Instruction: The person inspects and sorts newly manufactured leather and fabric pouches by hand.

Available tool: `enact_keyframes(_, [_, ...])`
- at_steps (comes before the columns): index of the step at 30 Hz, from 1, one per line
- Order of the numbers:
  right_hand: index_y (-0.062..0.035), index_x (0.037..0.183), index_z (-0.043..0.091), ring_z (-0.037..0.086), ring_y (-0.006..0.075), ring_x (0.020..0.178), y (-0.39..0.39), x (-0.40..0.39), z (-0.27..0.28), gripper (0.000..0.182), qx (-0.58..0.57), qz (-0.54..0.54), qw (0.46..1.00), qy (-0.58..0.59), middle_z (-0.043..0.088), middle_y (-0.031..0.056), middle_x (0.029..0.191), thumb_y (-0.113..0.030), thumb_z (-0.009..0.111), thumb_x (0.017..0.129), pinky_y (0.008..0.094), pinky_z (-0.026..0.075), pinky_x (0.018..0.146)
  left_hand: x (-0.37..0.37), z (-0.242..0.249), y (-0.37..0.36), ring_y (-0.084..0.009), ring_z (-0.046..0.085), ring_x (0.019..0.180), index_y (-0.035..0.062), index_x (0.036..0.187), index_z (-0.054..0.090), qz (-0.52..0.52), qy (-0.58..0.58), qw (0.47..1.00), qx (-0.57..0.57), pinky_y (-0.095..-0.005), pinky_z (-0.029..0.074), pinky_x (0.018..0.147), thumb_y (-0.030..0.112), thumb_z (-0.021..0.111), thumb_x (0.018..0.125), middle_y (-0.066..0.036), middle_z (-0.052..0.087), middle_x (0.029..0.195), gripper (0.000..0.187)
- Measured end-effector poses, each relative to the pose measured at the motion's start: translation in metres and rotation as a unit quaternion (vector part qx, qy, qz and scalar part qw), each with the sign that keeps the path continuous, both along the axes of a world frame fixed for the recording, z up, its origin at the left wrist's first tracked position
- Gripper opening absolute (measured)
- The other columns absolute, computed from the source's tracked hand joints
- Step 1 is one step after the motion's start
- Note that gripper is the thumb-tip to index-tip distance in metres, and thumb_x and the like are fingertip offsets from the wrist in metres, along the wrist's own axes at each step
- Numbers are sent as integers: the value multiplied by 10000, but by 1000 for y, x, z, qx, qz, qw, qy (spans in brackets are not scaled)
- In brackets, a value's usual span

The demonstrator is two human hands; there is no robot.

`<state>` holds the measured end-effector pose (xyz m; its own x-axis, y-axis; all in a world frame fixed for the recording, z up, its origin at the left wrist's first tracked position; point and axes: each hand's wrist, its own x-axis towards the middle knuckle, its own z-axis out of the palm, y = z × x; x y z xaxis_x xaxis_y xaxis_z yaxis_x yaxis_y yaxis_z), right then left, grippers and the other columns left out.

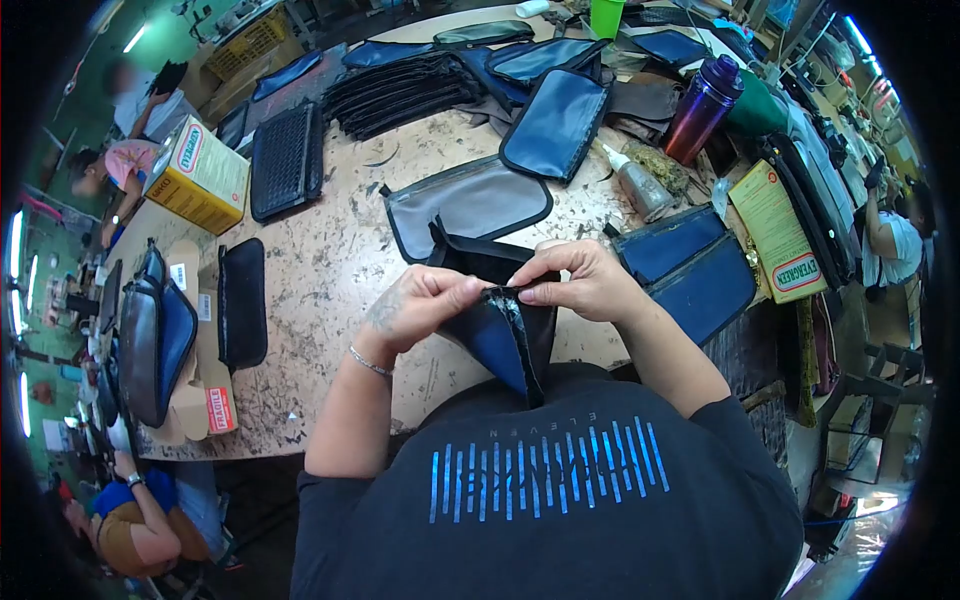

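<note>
Your left hand (420,305) and right hand (585,280) cover the bit of the dark pouch (490,340) pinched between their fingertips, so you can't make out that spot. Its lower end blends into your black shirt (550,540) at the tabletop (350,240)'s near edge — whether they touch, you cannot tell. Farther in, the grey pouch (470,205) loses part of its near border behind it. At the tabletop's far edge, the picture's top crops the green cup (606,18); by the left edge, the white labels (204,306) are too small for you to read.
</note>
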<state>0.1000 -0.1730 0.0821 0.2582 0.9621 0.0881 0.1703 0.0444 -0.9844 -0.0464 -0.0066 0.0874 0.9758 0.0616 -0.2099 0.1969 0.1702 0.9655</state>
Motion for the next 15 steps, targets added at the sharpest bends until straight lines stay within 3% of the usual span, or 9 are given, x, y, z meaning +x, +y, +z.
enact_keyframes(1, [-21,837,648,536,94,683,-1,-3,4,143,3,-12,1000,-7,595,30,729,-33,652,694,223,420,634,3,6,0,-63,541,684,5,899,636,1,32,999,-16,-185,431,630,271,514,855,-25,619,758,296])
enact_keyframes(2, [-22,825,649,524,102,664,-1,-6,7,145,7,-22,1000,-14,580,28,705,-7,654,680,224,404,619,8,-1,4,-58,539,625,-3,870,633,24,45,998,35,-168,423,555,230,526,847,-29,615,730,257])
enact_keyframes(4, [-24,822,650,522,101,657,-2,-9,9,148,16,-25,999,-42,574,27,698,0,655,676,221,403,611,14,4,9,-34,494,591,4,840,639,-48,81,988,121,-155,381,530,222,561,826,3,594,691,232])
enact_keyframes(7, [-39,819,653,519,104,655,-3,-10,13,144,31,-30,997,-70,570,26,688,-11,654,678,226,410,608,18,11,12,-21,468,584,6,830,640,-77,76,993,52,-155,365,524,189,601,795,22,578,672,190])
enact_keyframes(15, [-71,804,660,492,110,614,-5,-12,9,134,51,-49,992,-102,547,16,650,-50,672,672,239,398,577,22,17,8,-32,508,628,-7,834,639,-103,74,992,29,-159,398,569,129,628,765,6,596,707,153])
